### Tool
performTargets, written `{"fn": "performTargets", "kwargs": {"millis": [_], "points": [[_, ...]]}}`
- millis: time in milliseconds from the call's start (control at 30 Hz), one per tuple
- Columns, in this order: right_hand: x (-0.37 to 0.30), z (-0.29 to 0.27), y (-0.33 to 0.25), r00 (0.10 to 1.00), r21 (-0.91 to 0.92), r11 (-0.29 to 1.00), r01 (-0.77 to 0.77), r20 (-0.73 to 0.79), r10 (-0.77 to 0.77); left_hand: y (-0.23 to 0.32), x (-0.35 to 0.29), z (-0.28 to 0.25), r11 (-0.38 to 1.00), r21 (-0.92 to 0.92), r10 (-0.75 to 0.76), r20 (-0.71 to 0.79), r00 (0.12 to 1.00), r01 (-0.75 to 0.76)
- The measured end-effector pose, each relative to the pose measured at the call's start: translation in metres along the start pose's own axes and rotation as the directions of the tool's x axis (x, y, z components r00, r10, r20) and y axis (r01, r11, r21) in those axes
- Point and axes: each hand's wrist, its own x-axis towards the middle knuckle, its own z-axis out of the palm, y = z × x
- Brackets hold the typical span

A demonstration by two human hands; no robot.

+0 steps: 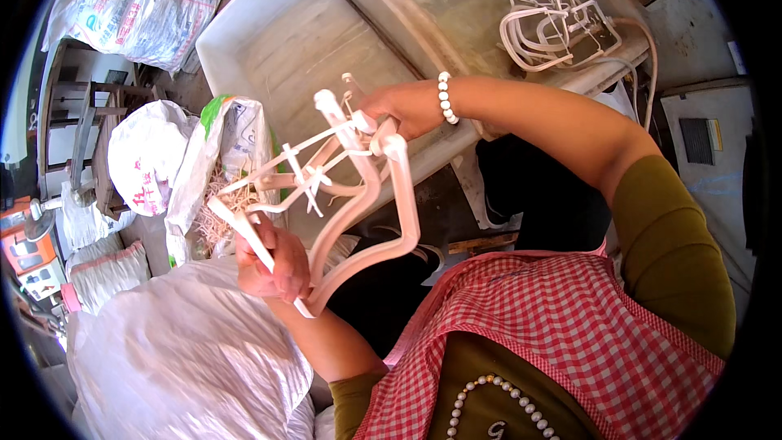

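Note:
A white moulded plastic frame (407,204), with curved bars and thin cross-pieces like moulding runners, is held tilted in front of me. My left hand (285,262) is closed round its near left end. At the upper end, my right hand (411,110) reaches over with its fingers curled at the joint of the bars; its fingertips are partly hidden behind the plastic. Beyond the frame stands a pale tub (281,20). To the left, an open plastic bag (191,187) holds many thin pinkish-white plastic scraps (213,224).
Similar white frames (533,33) lie in a water-filled section at the upper right, beside a hose (650,57). A large white sack (187,350) fills the lower left. More stuffed sacks (134,16) and a wooden stand (85,126) are farther left.

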Motion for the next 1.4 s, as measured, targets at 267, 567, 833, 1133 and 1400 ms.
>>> {"fn": "performTargets", "kwargs": {"millis": [267,567,833,1133,1400], "points": [[-0.023,-0.044,0.006,0.932,-0.231,0.905,-0.358,-0.144,0.332,0.005,-0.003,0.015,0.676,0.574,-0.033,-0.602,0.798,0.462],[-0.015,-0.03,-0.005,0.84,-0.022,0.85,-0.527,0.14,0.524,0.002,0.014,-0.023,0.474,0.659,0.249,-0.736,0.63,0.583],[0.004,-0.015,-0.034,0.873,0.538,0.687,-0.488,0.317,0.371,0.014,0.024,-0.029,0.621,0.714,0.389,-0.64,0.663,0.325],[0.037,0.005,-0.04,0.902,-0.008,0.904,-0.427,-0.074,0.425,0.018,0.029,-0.026,0.372,0.879,0.643,-0.475,0.601,0.297],[0.085,0.087,0.037,0.725,-0.118,0.723,-0.681,-0.252,0.641,-0.029,0.048,0.008,-0.569,0.669,0.571,-0.095,0.815,0.477]]}}
